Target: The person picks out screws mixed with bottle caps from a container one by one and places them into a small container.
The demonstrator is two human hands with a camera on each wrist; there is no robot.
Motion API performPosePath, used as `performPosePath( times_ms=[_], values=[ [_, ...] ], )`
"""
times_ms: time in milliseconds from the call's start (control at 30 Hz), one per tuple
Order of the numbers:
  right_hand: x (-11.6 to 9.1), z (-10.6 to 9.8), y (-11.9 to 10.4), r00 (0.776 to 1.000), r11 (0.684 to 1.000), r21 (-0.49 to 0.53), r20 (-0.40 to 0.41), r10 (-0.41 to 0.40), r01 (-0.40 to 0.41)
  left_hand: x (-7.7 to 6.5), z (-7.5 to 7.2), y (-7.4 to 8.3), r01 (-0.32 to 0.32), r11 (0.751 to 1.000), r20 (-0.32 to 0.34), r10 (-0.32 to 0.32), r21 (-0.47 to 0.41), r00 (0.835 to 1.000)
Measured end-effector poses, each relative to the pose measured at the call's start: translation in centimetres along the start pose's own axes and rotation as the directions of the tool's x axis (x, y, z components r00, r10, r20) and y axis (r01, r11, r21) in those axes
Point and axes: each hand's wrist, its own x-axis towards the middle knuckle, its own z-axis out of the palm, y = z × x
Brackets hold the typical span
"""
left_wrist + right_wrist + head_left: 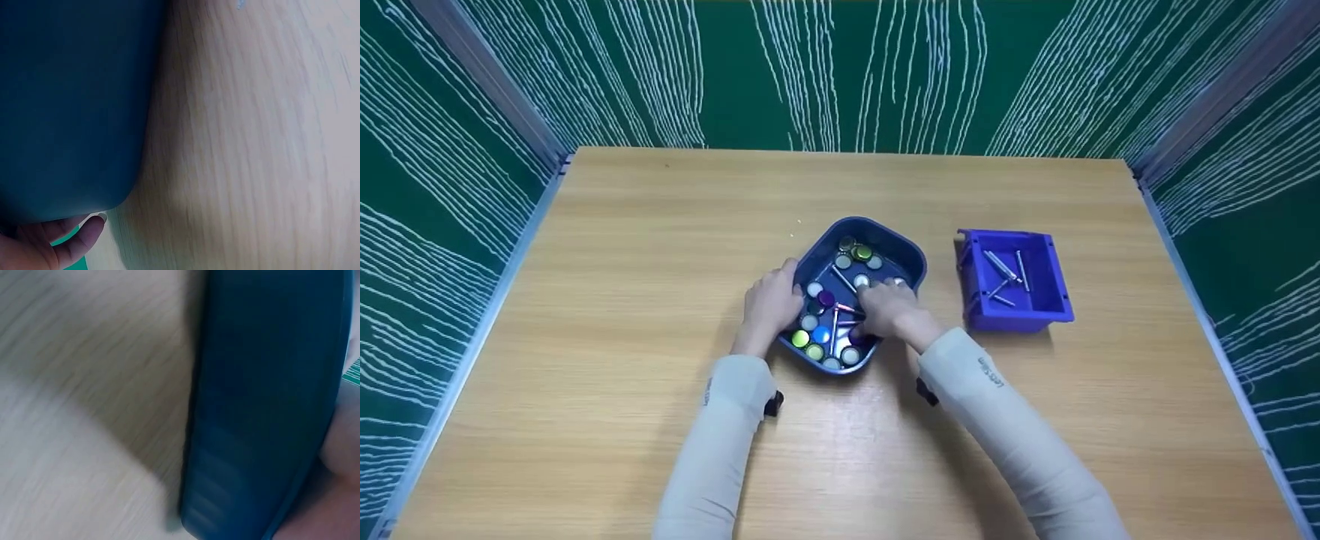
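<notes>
A dark blue basin (915, 259) sits mid-table, holding several round caps, among them a lime-green cap (800, 339), a blue cap (820, 334) and a purple cap (826, 298). Thin metal screws lie among them, one screw (834, 330) near the basin's front. My left hand (774, 304) grips the basin's left rim, its fingers against the outer wall in the left wrist view. Over the right rim, my right hand (891, 309) reaches in with fingers bent down among the caps and screws. Its fingertips are hidden, so I cannot tell whether they pinch anything.
To the right of the basin stands a purple bin (1012, 324) with several metal screws (1002, 266) inside. Both stand on a wooden table (622, 300). Green panels with white streaks (840, 82) enclose its back and sides.
</notes>
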Motion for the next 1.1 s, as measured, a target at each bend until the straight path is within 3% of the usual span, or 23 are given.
performPosePath(
  times_ms=[333,533,800,1100],
  values=[
    [0.4,0.2,-0.1,0.998,0.996,-0.092,0.055,-0.008,0.013,0.2,-0.2,-0.1,0.0,1.0,0.005,0.0,-0.004,1.0],
    [0.6,0.7,0.3,1.0,0.999,-0.032,0.017,-0.001,0.001,0.1,0.0,-0.1,0.006,1.0,0.016,-0.006,0.002,1.0],
    [0.4,1.5,0.4,0.993,0.999,-0.041,-0.11,-0.032,0.028,0.1,0.2,-0.2,-0.005,1.0,-0.014,0.005,0.009,1.0],
    [0.1,1.9,0.5,0.955,0.996,0.02,-0.284,-0.083,0.092,0.1,0.1,-0.1,-0.003,1.0,-0.009,0.003,0.007,1.0]
  ],
)
